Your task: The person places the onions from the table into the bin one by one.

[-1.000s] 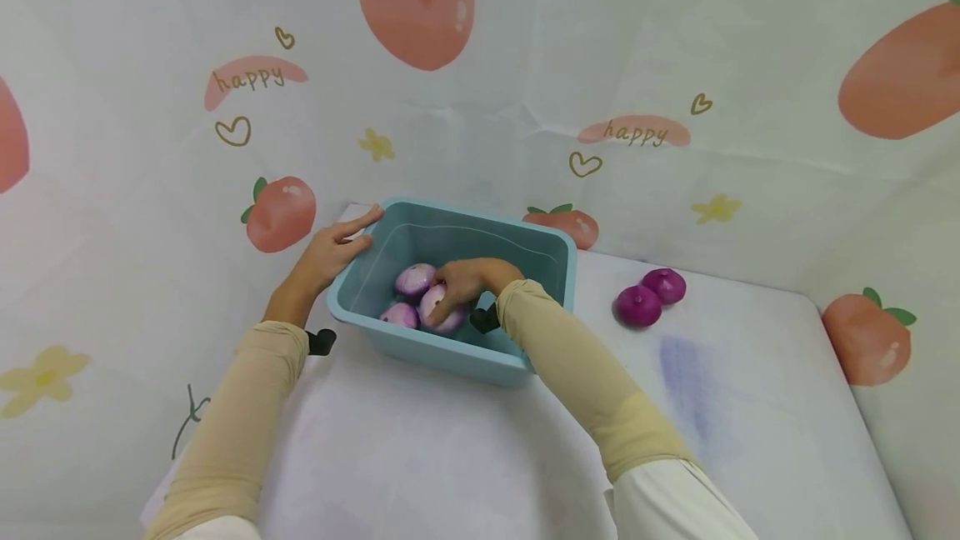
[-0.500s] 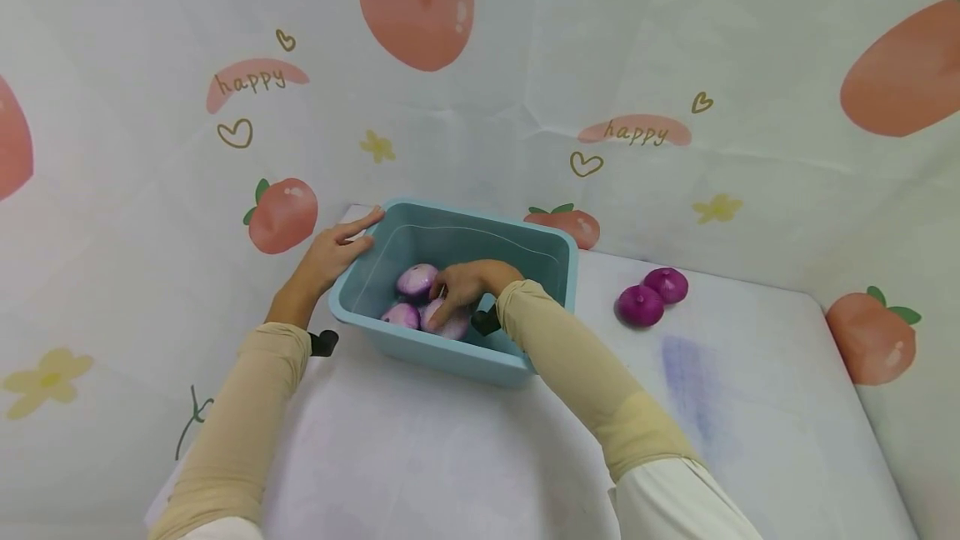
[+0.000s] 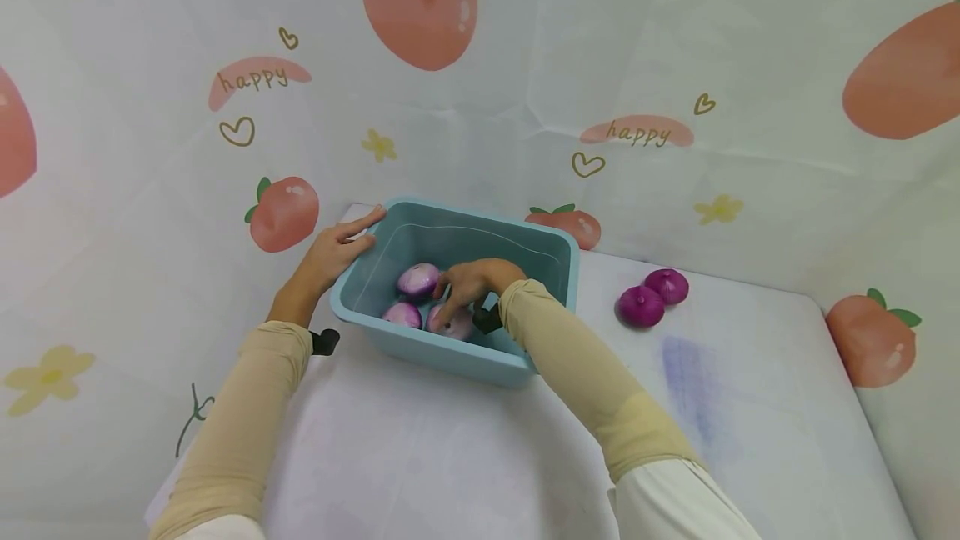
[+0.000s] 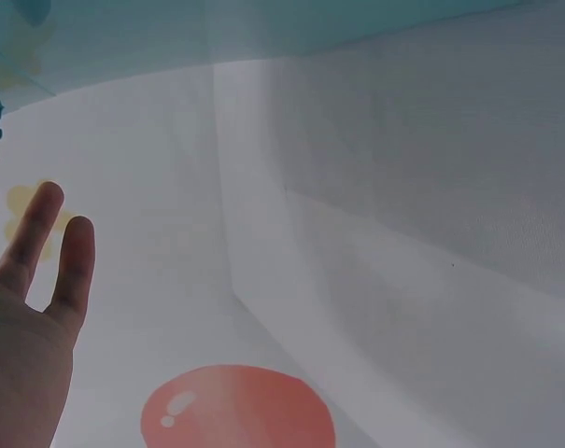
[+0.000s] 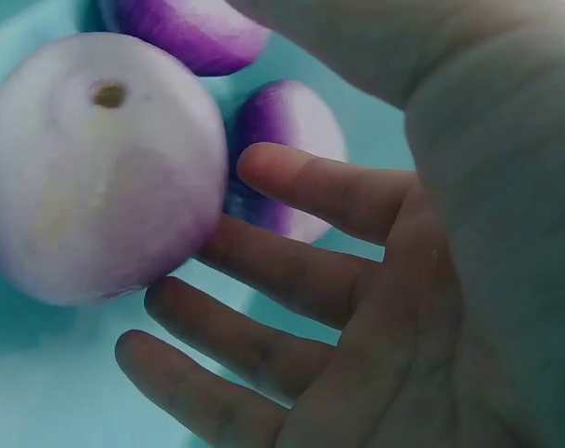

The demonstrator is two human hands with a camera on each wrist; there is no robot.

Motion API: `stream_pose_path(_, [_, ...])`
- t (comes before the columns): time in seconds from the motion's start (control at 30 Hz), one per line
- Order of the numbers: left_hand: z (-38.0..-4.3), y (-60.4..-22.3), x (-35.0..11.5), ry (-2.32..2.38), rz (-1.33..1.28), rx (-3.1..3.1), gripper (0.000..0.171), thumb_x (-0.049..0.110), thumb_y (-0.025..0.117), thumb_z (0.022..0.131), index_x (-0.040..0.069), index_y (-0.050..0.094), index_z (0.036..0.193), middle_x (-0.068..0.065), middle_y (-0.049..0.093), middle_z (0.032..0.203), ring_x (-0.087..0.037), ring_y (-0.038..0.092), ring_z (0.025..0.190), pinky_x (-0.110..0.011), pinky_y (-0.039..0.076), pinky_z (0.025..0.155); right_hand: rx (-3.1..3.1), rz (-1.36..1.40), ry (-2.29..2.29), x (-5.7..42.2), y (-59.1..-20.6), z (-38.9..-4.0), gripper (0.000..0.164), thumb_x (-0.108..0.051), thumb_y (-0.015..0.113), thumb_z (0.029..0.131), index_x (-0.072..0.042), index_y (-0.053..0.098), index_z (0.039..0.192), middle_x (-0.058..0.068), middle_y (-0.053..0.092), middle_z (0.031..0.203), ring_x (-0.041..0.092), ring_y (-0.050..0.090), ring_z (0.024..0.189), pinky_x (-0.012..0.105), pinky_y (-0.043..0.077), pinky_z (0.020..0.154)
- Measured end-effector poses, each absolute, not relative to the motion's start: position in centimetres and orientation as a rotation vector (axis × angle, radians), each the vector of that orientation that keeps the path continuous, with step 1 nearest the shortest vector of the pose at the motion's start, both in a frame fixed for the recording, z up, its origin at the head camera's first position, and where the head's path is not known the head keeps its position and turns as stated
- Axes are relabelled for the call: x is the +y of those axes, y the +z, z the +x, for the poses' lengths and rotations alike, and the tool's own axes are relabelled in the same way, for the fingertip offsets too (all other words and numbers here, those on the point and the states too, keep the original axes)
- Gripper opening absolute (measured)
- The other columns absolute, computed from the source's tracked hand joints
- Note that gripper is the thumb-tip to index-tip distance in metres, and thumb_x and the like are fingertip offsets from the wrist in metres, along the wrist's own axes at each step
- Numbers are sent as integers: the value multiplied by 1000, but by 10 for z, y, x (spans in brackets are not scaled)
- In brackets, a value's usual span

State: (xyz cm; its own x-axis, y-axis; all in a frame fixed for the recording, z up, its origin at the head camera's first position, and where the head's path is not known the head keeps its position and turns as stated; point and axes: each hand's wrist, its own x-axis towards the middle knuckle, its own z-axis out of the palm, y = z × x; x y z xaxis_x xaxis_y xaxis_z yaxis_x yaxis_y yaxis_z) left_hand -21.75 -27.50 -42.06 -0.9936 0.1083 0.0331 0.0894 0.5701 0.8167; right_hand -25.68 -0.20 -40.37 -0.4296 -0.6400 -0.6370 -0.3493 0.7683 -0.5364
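Observation:
A blue plastic bin (image 3: pixel 450 359) stands on the table with three pale purple-and-white onions inside. The left hand (image 3: pixel 333 253) rests on the bin's left rim; its fingers look straight in the left wrist view. Inside the bin, the right hand (image 3: pixel 471 282) is over the nearest onion (image 3: pixel 459 325). In the right wrist view its fingers (image 5: pixel 254 345) are spread and fairly straight beside that large onion (image 5: pixel 105 187), and cannot be seen gripping it. Two other onions, one at the back (image 3: pixel 417 280) and one at the left front (image 3: pixel 402 315), lie close by.
Two dark purple onions (image 3: pixel 640 307) lie touching each other on the table, right of the bin. The white tabletop (image 3: pixel 780 390) has a bluish smear. A printed cloth wall (image 3: pixel 480 140) stands right behind the bin.
The onion under the right hand has come down a little and to the right, onto the bin's floor. The right hand's fingers have loosened around it. The left hand stays on the rim.

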Motion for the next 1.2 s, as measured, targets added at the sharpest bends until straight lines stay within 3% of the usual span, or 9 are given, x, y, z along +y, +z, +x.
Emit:
stream_pose_path(0.17, [-217,-420,-273,1442,171,2774,50,44,53,104,40,44,153,1,37,165,-45,48,143,-63,45,109,2119,-853,-419,1,-393,-258,76,-51,73,90,-13,48,150,11,54,151,24,56,132,42,49,111])
stream_pose_path(0.37, [-217,-421,-274,1477,185,2733,50,42,53,105,39,43,154,2,35,166,-43,43,147,-62,44,111,2203,-931,-513,4,-376,-258,72,-50,72,91,-13,49,149,7,55,150,25,47,144,43,38,121])
stream_pose_path(0.53, [-219,-422,-276,1452,164,2730,51,36,51,106,34,40,156,1,31,167,-44,38,150,-64,40,113,2224,-979,-601,9,-359,-251,71,-52,69,92,-13,50,148,7,54,151,29,49,143,45,41,118])
stream_pose_path(0.63, [-219,-421,-277,1452,159,2728,51,33,50,107,30,40,157,-1,31,167,-45,39,149,-64,40,114,2250,-988,-703,22,-350,-244,64,-52,69,93,-19,53,146,0,56,148,24,52,140,43,45,115])
stream_pose_path(0.8, [-217,-420,-275,1481,165,2725,50,38,52,105,36,43,155,3,33,166,-42,44,146,-61,43,112,2333,-943,-915,57,-338,-234,53,-51,69,93,-27,57,140,-10,56,146,18,51,140,40,46,113])
stream_pose_path(1.07, [-213,-417,-275,1492,161,2720,49,43,53,104,41,44,153,6,34,166,-43,45,145,-61,45,110,2444,-860,-1281,123,-333,-230,52,-33,70,97,-14,54,143,9,55,149,31,48,144,52,45,115])
stream_pose_path(1.2, [-214,-417,-274,1499,154,2701,50,42,54,104,41,45,153,7,33,166,-41,49,143,-53,48,106,2542,-760,-1415,159,-343,-230,50,-30,66,100,-12,52,144,10,57,148,35,54,139,55,46,112])
